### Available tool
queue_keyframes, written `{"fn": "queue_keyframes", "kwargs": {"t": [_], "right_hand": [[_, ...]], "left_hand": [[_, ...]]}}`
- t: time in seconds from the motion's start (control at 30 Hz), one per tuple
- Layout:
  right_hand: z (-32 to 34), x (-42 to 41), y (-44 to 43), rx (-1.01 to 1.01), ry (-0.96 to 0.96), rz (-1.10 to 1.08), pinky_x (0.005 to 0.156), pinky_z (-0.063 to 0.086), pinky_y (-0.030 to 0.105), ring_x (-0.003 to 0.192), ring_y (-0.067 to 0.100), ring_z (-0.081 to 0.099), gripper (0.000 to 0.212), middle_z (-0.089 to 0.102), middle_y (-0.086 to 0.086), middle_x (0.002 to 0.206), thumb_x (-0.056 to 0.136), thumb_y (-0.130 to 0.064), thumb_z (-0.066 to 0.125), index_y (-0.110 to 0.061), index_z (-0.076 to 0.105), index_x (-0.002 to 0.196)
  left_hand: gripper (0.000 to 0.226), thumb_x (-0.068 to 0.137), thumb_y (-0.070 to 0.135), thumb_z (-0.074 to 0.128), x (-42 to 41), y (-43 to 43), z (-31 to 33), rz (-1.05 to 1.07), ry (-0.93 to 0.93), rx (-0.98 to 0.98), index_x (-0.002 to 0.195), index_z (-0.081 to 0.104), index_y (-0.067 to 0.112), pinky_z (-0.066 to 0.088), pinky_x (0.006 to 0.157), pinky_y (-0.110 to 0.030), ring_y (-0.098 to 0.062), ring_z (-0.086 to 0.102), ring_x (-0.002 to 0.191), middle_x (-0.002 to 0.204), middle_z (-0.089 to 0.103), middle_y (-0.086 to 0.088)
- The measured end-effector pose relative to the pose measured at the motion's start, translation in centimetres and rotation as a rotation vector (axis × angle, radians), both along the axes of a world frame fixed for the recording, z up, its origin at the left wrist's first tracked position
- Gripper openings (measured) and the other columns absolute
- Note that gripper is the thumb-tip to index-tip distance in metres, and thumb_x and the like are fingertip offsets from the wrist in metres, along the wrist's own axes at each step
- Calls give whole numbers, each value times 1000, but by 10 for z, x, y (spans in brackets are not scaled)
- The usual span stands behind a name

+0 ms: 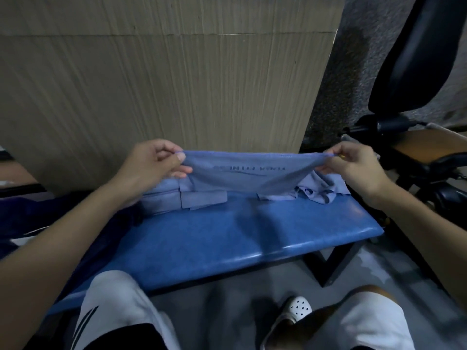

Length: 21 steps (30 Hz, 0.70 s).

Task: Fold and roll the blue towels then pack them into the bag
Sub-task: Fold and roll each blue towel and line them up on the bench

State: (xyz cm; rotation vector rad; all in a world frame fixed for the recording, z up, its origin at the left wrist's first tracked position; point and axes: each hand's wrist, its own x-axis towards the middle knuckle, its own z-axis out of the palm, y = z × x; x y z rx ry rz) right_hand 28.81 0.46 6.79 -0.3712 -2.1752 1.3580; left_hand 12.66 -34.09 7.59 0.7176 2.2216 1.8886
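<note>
A blue towel (249, 173) with dark upside-down lettering hangs stretched in the air above the far side of a blue padded bench (227, 233). My left hand (151, 165) pinches its left top corner and my right hand (353, 168) pinches its right top corner. Behind the hanging towel, folded blue towels (177, 198) lie stacked at the bench's far left. A crumpled blue towel (321, 192) lies at the far right. A dark blue fabric mass (38, 215), possibly the bag, sits at the left, partly hidden by my forearm.
A tall cardboard sheet (164, 79) stands right behind the bench. A black and orange chair (417, 122) stands close on the right. My knees in white shorts and a white perforated shoe (298, 309) are on the grey floor in front of the bench.
</note>
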Motion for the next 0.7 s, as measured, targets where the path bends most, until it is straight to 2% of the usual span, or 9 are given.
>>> {"fn": "queue_keyframes", "kwargs": {"t": [0.13, 0.23, 0.4, 0.43, 0.5, 0.6, 0.7], "right_hand": [[-56, 28, -12, -104, -205, 55, 65, 55, 19, 66, 15, 68, 17, 67, 17, 73, 90, 6, 59, -5, 59, 76], [-103, 49, -22, -80, -390, 81, 70, 57, 32, 69, 25, 67, 11, 68, 23, 75, 87, 4, 65, 2, 62, 77], [-141, 73, -31, 47, -561, 105, 68, 55, 41, 65, 32, 66, 10, 70, 20, 71, 85, 2, 64, 3, 65, 75], [-142, 75, -31, 68, -577, 112, 66, 54, 39, 62, 30, 65, 9, 70, 19, 69, 85, 3, 62, 4, 64, 76], [-141, 78, -31, 93, -596, 129, 56, 48, 28, 54, 17, 58, 9, 68, 12, 62, 84, 4, 60, 4, 64, 76], [-141, 76, -30, 104, -570, 123, 52, 39, 17, 51, 6, 51, 15, 60, -5, 51, 83, 5, 62, -3, 64, 71], [-144, 67, -27, 45, -489, 89, 51, 37, 12, 48, -2, 49, 15, 59, -12, 49, 86, -1, 66, -6, 65, 72]], "left_hand": [[4, 92, -1, 61, 22, -22, -63, -78, -63, -128, 89, 61, 2, 60, 76, -28, -28, 74, 85, 84, 72, -19], [4, 90, -3, 63, 36, -37, -114, -115, -152, -217, 86, 63, -2, 60, 74, -29, -32, 72, 86, 79, 72, -14], [9, 89, -6, 62, 55, -53, -153, -154, -276, -342, 82, 62, -1, 60, 73, -32, -26, 72, 76, 78, 72, -18], [9, 90, -5, 62, 56, -55, -154, -168, -283, -362, 83, 62, -1, 60, 72, -31, -25, 73, 76, 80, 71, -21], [6, 92, -3, 62, 57, -57, -153, -203, -291, -415, 86, 63, -2, 61, 69, -30, -25, 74, 77, 83, 70, -23], [5, 92, 0, 62, 52, -55, -149, -219, -250, -457, 87, 63, 0, 57, 57, -26, -22, 73, 71, 74, 71, -14], [6, 92, 5, 64, 41, -46, -148, -156, -132, -491, 87, 65, 7, 46, 49, -20, -11, 66, 56, 63, 71, -7]]}}
